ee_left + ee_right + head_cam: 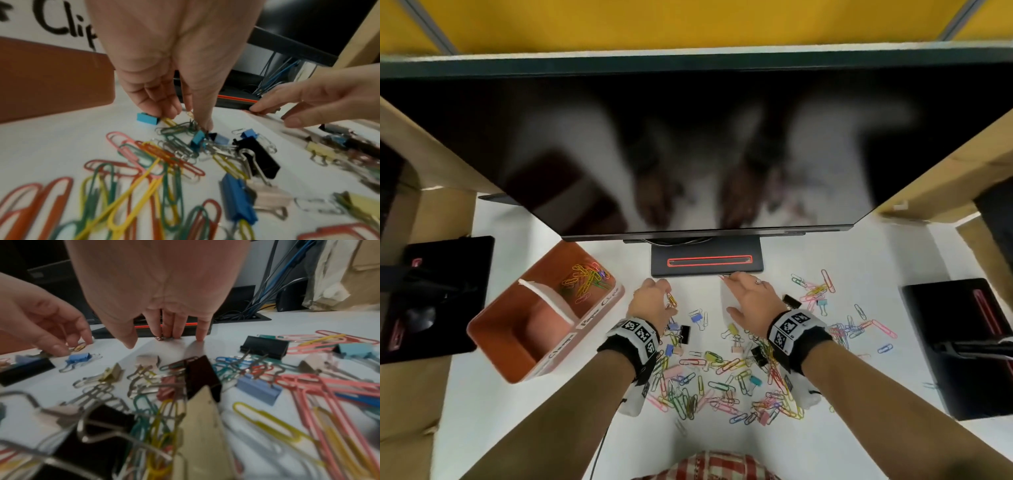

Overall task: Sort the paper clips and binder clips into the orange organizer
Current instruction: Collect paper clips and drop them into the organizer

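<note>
The orange organizer [493,339] stands at the left; its far compartment holds several paper clips [585,279]. A loose pile of coloured paper clips and binder clips [722,370] covers the white table in front of me. My left hand [666,298] is beside the organizer, its curled fingers and thumb pinching a yellow paper clip [672,300] with green and silver paper clips [180,128] gathered under the thumb. My right hand [729,284] reaches to the monitor base with fingers straight, their tips [176,335] touching a small reddish clip [160,338] on the table.
A large dark monitor [688,154] hangs over the far table; its base [705,262] has a red-lit slot. Black devices sit at the left [441,294] and right [959,346] edges. Cardboard walls flank the desk. Cables [273,288] run behind the base.
</note>
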